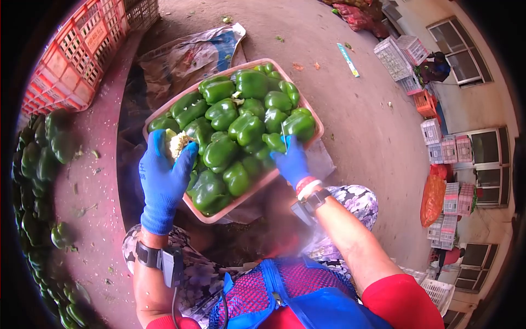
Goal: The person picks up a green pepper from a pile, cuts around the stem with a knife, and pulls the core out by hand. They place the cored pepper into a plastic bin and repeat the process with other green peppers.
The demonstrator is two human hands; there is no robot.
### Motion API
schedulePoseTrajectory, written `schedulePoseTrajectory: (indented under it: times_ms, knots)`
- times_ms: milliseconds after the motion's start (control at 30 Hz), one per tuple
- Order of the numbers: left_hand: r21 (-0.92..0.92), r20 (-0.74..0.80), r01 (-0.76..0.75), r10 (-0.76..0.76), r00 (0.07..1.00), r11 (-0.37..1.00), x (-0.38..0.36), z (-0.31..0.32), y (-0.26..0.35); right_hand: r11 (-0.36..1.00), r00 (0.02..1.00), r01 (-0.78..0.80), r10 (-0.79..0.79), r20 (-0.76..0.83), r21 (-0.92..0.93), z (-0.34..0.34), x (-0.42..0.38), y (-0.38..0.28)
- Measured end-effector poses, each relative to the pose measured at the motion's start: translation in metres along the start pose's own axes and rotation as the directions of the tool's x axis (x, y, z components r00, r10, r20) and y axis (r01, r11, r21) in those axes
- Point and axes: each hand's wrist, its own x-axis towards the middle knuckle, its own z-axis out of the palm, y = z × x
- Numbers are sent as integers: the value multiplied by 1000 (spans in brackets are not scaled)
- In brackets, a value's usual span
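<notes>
My left hand (164, 178), in a blue knit glove, is closed round a pale, seedy pepper core (178, 145) at the left side of a pink crate (205, 219). Glossy green bell peppers (222, 114) fill that crate. Over its right edge, my right hand (295, 163), gloved in blue too, has its fingers closed on a thin, narrow blade (284, 136) that looks like a small knife. Its handle is hidden in the glove. Just beyond those fingers lies a large green pepper (300, 125).
On the left, a long heap of green peppers (35, 159) lies on the floor near a red plastic crate (82, 60). A flattened sack (192, 57) lies behind the pink crate. Stacked crates (394, 57), an orange sack (433, 200) and a person (435, 68) are along the right wall.
</notes>
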Motion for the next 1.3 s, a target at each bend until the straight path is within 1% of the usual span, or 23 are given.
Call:
schedulePoseTrajectory:
  times_ms: [33, 133, 167, 300, 400, 467, 567, 600, 667, 700, 733, 800, 867, 900, 933, 967, 1000, 1067, 1100, 1133, 1167, 1233, 1300]
  knots:
    - [-2, -12, -21, 21, 1000, 1000, 1, 1, -4, 995, 1000, 31, -31, 1, -93, 5, -2, 6]
    - [-92, -9, -14, 13, 1000, 996, 6, 5, -6, 990, 995, 46, -34, 97, -133, 0, -18, 10]
    - [29, -5, -20, 20, 1000, 999, 8, 4, -6, 989, 995, 34, -20, 99, -146, 1, -17, 11]
    - [32, 16, -4, 3, 1000, 999, 10, 14, -22, 985, 993, 31, -12, 116, -170, -5, -14, 11]
    - [-76, 41, 196, -194, 980, 978, 7, 12, -28, 986, 959, 163, -169, 226, 45, -37, -5, 11]
    - [-112, 56, 250, -245, 968, 962, 3, 7, -30, 991, 927, -108, 70, 368, 84, -71, -7, -19]
    - [-142, 29, 254, -252, 967, 957, 1, 3, -20, 967, 951, -108, 34, 306, 229, -63, -3, -18]
    - [-216, 70, 305, -297, 952, 927, 2, 3, -19, 952, 959, -92, 5, 284, 292, -55, -2, -14]
    - [-351, 131, 401, -379, 916, 846, 6, -1, -19, 920, 978, 35, -113, 177, 391, 1, 14, 29]
    - [-500, 183, 444, -411, 893, 743, 8, -3, -9, 952, 980, 43, -100, 173, 305, -5, 15, 18]
    - [-557, 206, 474, -438, 875, 683, 9, -2, -8, 963, 975, 108, -150, 161, 246, -9, 14, 11]
    - [-621, 312, 496, -389, 867, 607, 12, -7, -12, 975, 977, 195, -202, 62, 102, 6, 13, 20]
    - [-639, 410, 487, -272, 871, 596, 16, -11, -35, 970, 971, 239, -238, -33, 35, 12, 8, 23]
    - [-724, 477, 568, -312, 822, 392, 17, -11, -34, 953, 952, 300, -296, -76, 44, 14, 7, 25]
    - [-783, 523, 597, -333, 784, 176, 17, -11, -24, 947, 950, 305, -309, -34, -99, 11, 7, 20]
    - [-812, 480, 567, -395, 783, 139, 14, -14, -9, 929, 926, 368, -370, -72, -38, 15, 12, 28]
    - [-853, 449, 488, -219, 867, 184, 11, -11, -25, 956, 956, 292, -292, -1, 3, 13, 13, 25]
    - [-803, 312, 289, -46, 949, 521, 15, -11, -42, 970, 981, 190, -193, 5, 151, 15, 13, 28]
    - [-840, 287, 330, -164, 944, 431, 2, -32, -26, 948, 985, 157, -172, 31, 276, 14, 12, 30]
    - [-878, 272, 353, -269, 924, 324, -14, -46, -9, 973, 981, 184, -190, 35, 136, 10, 10, 27]
    - [-872, 228, 341, -324, 918, 350, -31, -66, 1, 976, 979, 201, -204, 22, 88, 12, 12, 27]
    - [-752, 113, 361, -431, 895, 552, -82, -135, 19, 975, 975, 223, -223, 25, 6, 15, 18, 32]
    - [-520, 73, 504, -553, 830, 689, -153, -208, 37, 974, 973, 224, -222, 60, -22, 15, 28, 34]
